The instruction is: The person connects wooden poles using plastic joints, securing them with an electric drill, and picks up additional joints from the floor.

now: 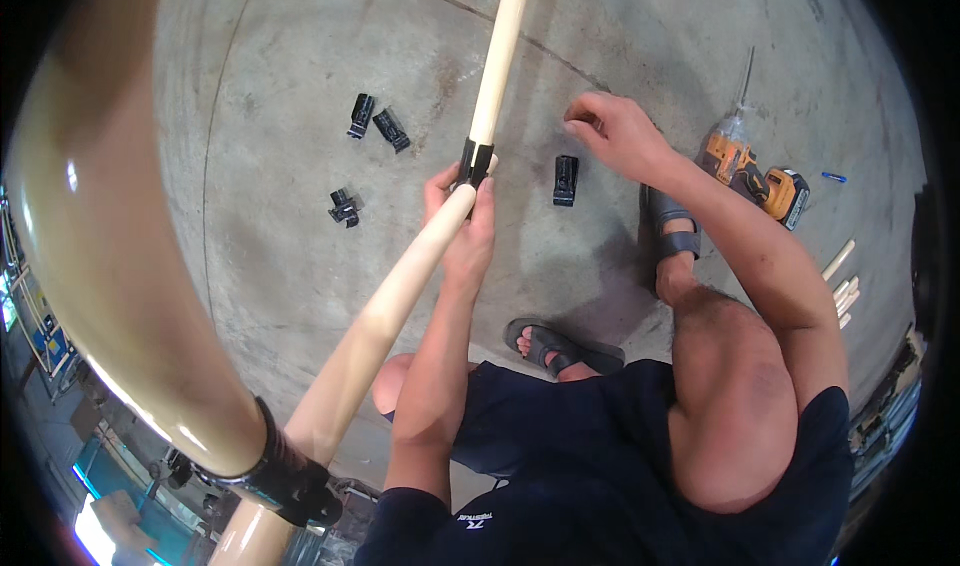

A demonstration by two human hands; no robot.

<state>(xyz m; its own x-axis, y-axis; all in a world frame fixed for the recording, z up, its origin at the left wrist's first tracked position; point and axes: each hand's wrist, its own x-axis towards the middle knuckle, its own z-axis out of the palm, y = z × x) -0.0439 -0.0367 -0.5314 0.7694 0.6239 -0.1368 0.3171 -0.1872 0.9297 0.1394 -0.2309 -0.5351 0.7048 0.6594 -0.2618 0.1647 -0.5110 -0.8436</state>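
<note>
My left hand [465, 228] is wrapped around a black pipe joint [474, 166] where cream-coloured pipes meet. One cream pipe [505, 36] runs from this joint to the far edge of the view. Another pipe [385, 301] slants back toward the lower left. My right hand [622, 138] hovers over the floor, fingers curled and thumb close to the index finger; anything between them is too small or hidden to see. Just below it, a loose black joint piece [565, 181] lies on the concrete.
Left of the pipe lie more black joint pieces [391, 131]. A yellow-and-black power driver [738, 161] with a long bit rests at right, near a blue pen [834, 177] and short cream pipes [845, 294]. A large pipe [120, 246] with a black joint [280, 478] looms close at left.
</note>
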